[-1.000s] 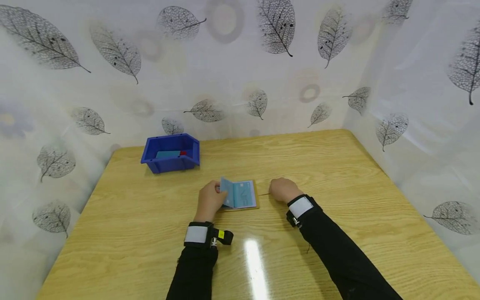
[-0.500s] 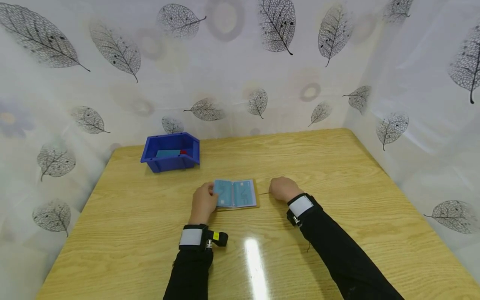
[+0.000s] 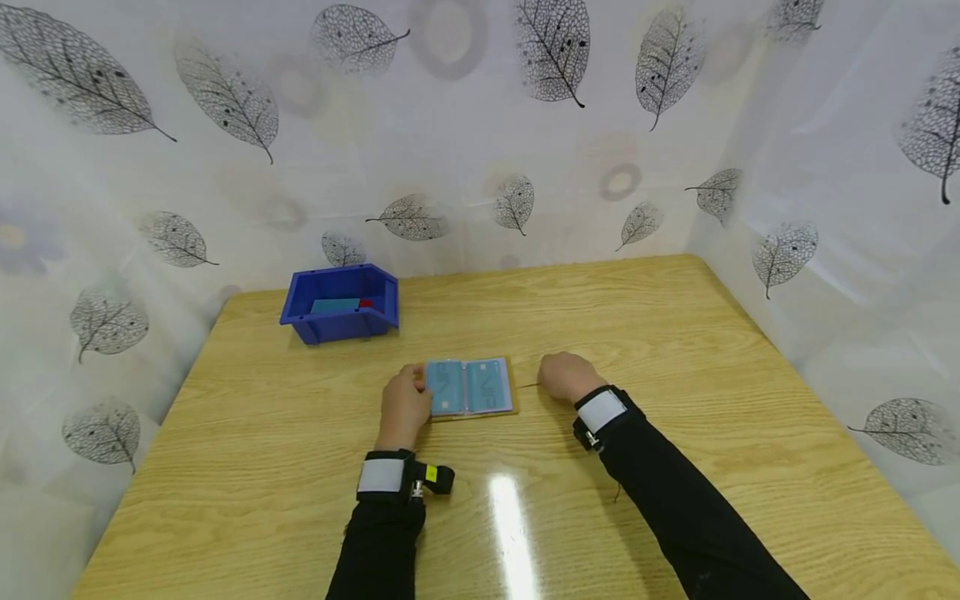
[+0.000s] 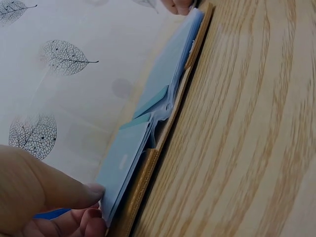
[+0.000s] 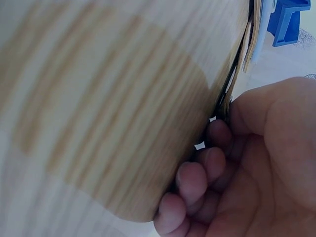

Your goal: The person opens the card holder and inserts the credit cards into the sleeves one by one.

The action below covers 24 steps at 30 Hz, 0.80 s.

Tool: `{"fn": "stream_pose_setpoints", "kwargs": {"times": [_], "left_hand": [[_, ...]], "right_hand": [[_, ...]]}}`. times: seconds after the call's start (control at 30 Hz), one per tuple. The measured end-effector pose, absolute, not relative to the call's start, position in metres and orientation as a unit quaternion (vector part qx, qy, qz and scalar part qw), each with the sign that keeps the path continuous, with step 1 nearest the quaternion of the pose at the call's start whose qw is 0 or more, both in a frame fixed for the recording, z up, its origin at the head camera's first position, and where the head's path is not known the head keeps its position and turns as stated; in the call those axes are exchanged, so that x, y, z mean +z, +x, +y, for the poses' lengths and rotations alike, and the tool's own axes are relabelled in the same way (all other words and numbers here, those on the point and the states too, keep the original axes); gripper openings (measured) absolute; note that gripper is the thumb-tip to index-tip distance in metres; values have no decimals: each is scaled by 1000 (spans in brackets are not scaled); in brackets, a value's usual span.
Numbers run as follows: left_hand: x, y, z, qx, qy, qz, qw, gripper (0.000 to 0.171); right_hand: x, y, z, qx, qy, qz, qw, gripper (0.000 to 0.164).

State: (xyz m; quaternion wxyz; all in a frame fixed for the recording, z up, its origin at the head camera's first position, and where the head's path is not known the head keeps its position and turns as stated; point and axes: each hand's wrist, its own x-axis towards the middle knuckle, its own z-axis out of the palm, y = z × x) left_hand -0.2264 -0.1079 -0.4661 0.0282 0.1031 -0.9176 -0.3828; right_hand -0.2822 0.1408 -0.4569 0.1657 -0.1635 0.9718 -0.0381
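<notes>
A: Where does the card holder [image 3: 487, 387] lie, as against the hands?

B: Between them, spread open on the worktop [image 3: 645, 333], its long axis running side to side, from one hand towards the other. Its pale blue sleeves face up over a tan cover [image 3: 514, 407], which shows along the right and near edges.

A: Which hand is nearer?

B: The left hand [image 3: 403, 404] — it touches the holder's left end. The right hand [image 3: 568, 377] sits just beyond the right end, apart from the main body.

A: And the fingers?

B: The left wrist view has the thumb [image 4: 64, 190] on the outer edge of the left-hand sleeves and a curled finger beneath, so they pinch that edge. From there the holder stretches away to the right.

A: The right ones?

B: Curled together, thumb against forefinger. They seem to pinch a thin strip [image 3: 529, 386] that points left at the cover; whether it is joined on, I can't tell. I'd judge the side-to-side line matters most: holder in the middle, left hand on it, right hand linked at most by that strip.
</notes>
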Motion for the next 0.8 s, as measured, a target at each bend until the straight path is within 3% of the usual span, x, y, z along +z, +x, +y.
{"fn": "stream_pose_setpoints", "kwargs": {"times": [0.27,0.47,0.6,0.8], "left_hand": [[-466,-227,-108,-376,108,-920,21,39],[-465,-229,-100,-344,99,-933,47,37],[-460,-231,-87,-338,62,-936,75,33],[-448,-235,-59,-317,9,-946,61,26]], "right_hand": [[-457,-283,141,-41,-155,972,169,31],[-456,-283,142,-41,-151,973,168,27],[-458,-284,142,-40,-152,973,168,26],[-461,-284,143,-36,-156,974,160,24]]}}
